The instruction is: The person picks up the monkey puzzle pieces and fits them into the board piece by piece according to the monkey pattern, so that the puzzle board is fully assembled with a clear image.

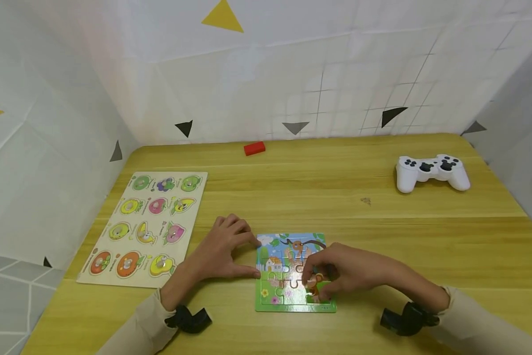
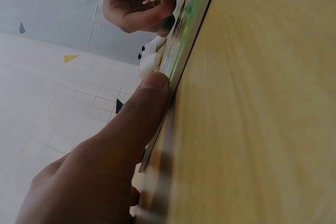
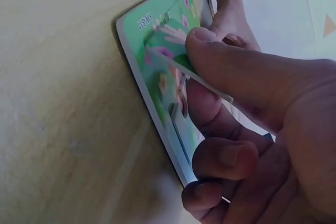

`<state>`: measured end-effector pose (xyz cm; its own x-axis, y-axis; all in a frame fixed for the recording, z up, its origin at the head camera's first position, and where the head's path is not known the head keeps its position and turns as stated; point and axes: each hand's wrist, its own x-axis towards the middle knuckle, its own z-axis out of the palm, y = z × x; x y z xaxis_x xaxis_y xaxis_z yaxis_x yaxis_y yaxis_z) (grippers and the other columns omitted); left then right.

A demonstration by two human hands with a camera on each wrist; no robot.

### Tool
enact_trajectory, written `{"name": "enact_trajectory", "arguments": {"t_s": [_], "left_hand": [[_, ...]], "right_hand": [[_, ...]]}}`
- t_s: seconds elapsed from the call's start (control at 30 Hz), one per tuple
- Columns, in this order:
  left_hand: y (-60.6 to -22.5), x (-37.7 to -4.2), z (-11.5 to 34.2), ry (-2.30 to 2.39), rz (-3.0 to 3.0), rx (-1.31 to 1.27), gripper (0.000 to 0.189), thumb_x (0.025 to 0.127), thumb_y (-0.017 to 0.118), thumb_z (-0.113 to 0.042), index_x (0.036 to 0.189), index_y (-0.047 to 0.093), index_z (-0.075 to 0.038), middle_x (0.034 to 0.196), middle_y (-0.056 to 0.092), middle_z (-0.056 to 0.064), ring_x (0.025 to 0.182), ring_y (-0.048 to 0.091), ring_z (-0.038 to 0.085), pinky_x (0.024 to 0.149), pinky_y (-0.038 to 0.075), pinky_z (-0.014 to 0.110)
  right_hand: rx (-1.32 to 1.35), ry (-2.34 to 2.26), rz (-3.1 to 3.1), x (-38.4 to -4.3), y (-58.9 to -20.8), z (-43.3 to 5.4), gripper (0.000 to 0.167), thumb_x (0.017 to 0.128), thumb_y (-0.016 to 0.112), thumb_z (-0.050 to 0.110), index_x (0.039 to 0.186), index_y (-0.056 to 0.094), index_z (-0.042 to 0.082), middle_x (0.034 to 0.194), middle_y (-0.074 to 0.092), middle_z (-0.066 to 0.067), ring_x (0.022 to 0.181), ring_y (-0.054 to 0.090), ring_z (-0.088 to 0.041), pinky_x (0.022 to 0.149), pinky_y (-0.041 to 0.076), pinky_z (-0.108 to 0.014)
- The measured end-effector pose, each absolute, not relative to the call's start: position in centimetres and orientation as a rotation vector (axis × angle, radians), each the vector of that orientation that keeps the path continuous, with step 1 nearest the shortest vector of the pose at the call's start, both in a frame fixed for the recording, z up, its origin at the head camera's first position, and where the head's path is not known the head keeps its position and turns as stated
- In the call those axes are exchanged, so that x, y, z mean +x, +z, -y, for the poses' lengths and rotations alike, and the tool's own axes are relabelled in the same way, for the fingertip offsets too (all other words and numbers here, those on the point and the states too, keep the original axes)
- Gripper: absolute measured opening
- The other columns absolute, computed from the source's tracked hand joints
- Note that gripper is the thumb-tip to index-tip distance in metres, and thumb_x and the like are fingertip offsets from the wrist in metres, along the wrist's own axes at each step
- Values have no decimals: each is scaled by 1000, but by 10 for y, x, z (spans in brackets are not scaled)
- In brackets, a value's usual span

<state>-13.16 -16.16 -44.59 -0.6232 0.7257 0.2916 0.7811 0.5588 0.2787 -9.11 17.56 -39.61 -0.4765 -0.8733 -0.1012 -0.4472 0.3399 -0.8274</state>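
A square jigsaw puzzle (image 1: pixel 292 307) with a green border and a cartoon animal scene lies flat on the table. My right hand (image 1: pixel 357 268) is over its lower right part, pinching a puzzle piece (image 3: pixel 170 38) between thumb and index finger. In the right wrist view that piece is tilted up above the board and shows green and pink print. At the puzzle's left edge is my left hand (image 1: pixel 223 251), its thumb and fingers spread apart. The left thumb (image 2: pixel 152 85) touches the board's rim in the left wrist view.
To the left lies a fruit peg board (image 1: pixel 159 251) with several knobbed pieces. A white game controller (image 1: pixel 432 170) sits at the back right, and a red block (image 1: pixel 254 148) near the table's back edge. Patterned white cloth (image 1: pixel 266 88) hangs behind the table.
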Motion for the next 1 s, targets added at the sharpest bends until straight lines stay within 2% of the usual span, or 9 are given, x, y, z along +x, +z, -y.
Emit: {"name": "enact_trajectory", "arguments": {"t_s": [0.17,0.33,0.43,0.73,1.0], "left_hand": [[-446,-132,162,-583,2647,-1285,56,74,72,-78,111,72,-35,109,59,-12,109,46,13,93,33,42],[-446,-131,162,-586,2646,-1285,56,74,72,-78,111,72,-35,109,59,-12,109,46,13,93,33,43],[-447,-131,162,-585,2648,-1283,56,74,72,-78,110,72,-35,109,58,-12,109,46,12,93,33,43],[-447,-131,162,-581,2638,-1283,56,74,72,-78,110,71,-35,109,58,-12,108,46,12,93,33,43],[-447,-131,162,-575,2629,-1283,56,74,72,-78,111,72,-35,109,59,-12,108,47,12,93,33,42]], "right_hand": [[-1165,-921,-2175,-88,-396,-172,24,87,82,29,107,69,25,87,63,14,75,49,3,67,45,-19],[-1237,-751,-2395,-83,-394,-172,31,82,85,36,107,68,29,96,60,16,83,52,3,72,47,-22],[-1257,-729,-2434,-82,-395,-173,31,82,86,37,106,67,30,96,58,15,82,50,1,72,46,-21],[-1260,-777,-2346,-83,-398,-173,21,86,84,26,101,71,30,89,61,16,79,50,1,71,45,-20],[-1232,-740,-2370,-83,-396,-172,21,84,85,26,100,72,31,89,62,17,78,50,2,71,44,-20]]}}
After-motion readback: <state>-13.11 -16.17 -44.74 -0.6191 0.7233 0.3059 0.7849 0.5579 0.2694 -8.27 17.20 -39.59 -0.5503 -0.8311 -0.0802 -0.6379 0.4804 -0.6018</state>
